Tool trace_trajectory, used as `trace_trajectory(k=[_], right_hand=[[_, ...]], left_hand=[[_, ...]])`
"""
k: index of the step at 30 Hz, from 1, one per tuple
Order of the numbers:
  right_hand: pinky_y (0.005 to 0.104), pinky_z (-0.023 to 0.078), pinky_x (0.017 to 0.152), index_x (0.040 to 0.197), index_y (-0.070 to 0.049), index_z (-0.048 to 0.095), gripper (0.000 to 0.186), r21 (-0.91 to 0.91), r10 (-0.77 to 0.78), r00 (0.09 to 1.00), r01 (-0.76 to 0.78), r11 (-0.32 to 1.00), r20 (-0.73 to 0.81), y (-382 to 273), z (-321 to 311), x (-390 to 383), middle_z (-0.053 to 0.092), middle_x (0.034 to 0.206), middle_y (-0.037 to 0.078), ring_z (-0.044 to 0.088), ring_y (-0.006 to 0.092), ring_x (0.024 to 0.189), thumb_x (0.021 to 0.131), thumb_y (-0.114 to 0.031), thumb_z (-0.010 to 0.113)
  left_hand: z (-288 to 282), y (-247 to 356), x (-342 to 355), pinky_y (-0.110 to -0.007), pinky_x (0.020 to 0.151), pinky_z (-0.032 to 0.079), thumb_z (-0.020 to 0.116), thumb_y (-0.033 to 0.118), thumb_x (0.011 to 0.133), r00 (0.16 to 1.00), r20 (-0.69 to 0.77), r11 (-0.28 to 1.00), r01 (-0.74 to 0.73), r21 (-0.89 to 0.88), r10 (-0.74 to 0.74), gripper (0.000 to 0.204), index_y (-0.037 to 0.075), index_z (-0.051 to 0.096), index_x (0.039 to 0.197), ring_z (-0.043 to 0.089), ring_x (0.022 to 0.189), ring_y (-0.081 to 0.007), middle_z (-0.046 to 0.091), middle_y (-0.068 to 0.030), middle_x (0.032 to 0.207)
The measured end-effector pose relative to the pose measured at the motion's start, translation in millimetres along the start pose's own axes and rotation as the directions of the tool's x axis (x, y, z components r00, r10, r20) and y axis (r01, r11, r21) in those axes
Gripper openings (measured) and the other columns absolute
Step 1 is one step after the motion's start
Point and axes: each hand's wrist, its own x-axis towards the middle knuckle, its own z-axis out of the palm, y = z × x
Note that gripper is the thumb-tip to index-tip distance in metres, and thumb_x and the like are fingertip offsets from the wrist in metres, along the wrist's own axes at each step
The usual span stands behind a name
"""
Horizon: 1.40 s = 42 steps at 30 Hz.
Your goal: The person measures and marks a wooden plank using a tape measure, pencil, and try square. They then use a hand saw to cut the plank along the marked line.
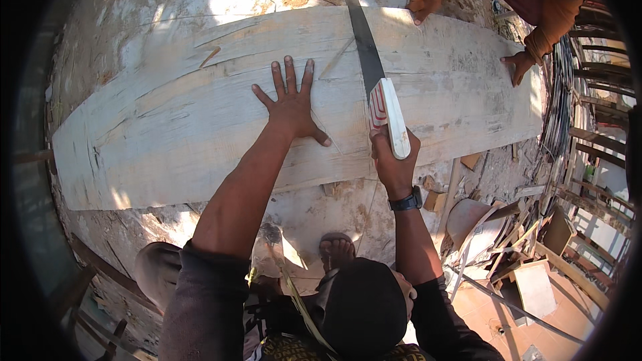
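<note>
A large, weathered plywood sheet [200, 120] lies across the middle of the view. My left hand [291, 107] presses flat on it with fingers spread. In my right hand [396, 160] is the white-and-red handle of a handsaw [366, 47], its dark blade pointing away over the sheet's far edge. The blade runs across the sheet's width, right of my left hand; whether its teeth are in a cut I cannot tell. At the far right a co-worker's two hands [422, 5] rest on the board, one at its far edge and one near its right end.
A thin wood splinter [209, 57] lies on the sheet. Wood offcuts [435, 200] litter the floor near the board's close edge. To the right are a bundle of dark rods [556, 93], slatted wood [602, 87] and a pile of scrap boards [535, 287]. My foot [336, 251] stands close to the board.
</note>
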Motion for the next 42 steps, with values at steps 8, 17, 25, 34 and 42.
trace_trajectory(k=[8,17,25,34,42], right_hand=[[0.0284,0.047,0.065,0.096,0.004,0.066,0.016,-0.051,-0.058,0.998,0.060,0.997,0.035,5.3,-9.6,-9.6,0.066,0.075,0.005,0.059,0.0105,0.069,0.085,-0.007,0.070],[0.0307,0.056,0.081,0.113,0.006,0.070,0.034,-0.227,0.038,0.997,-0.021,0.974,0.071,4.6,-66.4,-134.0,0.076,0.094,0.014,0.074,0.0189,0.087,0.081,-0.005,0.070],[0.0273,0.045,0.062,0.090,0.001,0.063,0.011,0.017,-0.053,0.999,0.053,0.998,-0.002,10.0,-6.7,-17.7,0.062,0.072,0.001,0.055,0.0084,0.067,0.086,-0.005,0.070],[0.0276,0.043,0.058,0.083,0.002,0.064,0.015,0.004,-0.111,0.993,0.111,0.994,0.026,2.2,9.8,55.2,0.059,0.067,-0.001,0.050,0.0062,0.062,0.090,-0.010,0.070],[0.0291,0.053,0.073,0.111,0.006,0.069,0.032,-0.113,0.053,0.997,-0.047,0.992,0.051,15.8,-64.9,-115.9,0.071,0.082,0.008,0.066,0.0117,0.077,0.082,-0.007,0.069]], left_hand=[[-4.8,0.3,2.5,-0.087,0.104,-0.001,0.098,0.064,0.035,1.000,0.007,1.000,0.019,0.003,-0.019,0.179,0.022,-0.021,0.162,-0.030,0.150,-0.0493,-0.027,-0.0274,0.165],[-0.6,-10.8,-2.1,-0.087,0.105,-0.001,0.098,0.064,0.034,0.997,0.015,0.997,0.074,0.019,-0.074,0.179,0.021,-0.020,0.163,-0.028,0.150,-0.0491,-0.025,-0.0267,0.166],[4.2,-1.5,-2.0,-0.087,0.104,-0.002,0.099,0.062,0.034,1.000,0.012,1.000,0.019,0.009,-0.019,0.179,0.021,-0.018,0.163,-0.027,0.151,-0.0492,-0.024,-0.0270,0.166],[-0.2,7.0,0.8,-0.087,0.104,-0.001,0.098,0.063,0.035,1.000,-0.023,1.000,-0.005,0.005,0.005,0.179,0.020,-0.019,0.163,-0.027,0.151,-0.0500,-0.024,-0.0282,0.166],[-2.8,-5.1,-3.8,-0.087,0.105,-0.001,0.098,0.063,0.035,0.998,0.011,0.997,0.068,0.023,-0.068,0.180,0.021,-0.021,0.162,-0.029,0.150,-0.0490,-0.025,-0.0272,0.166]])
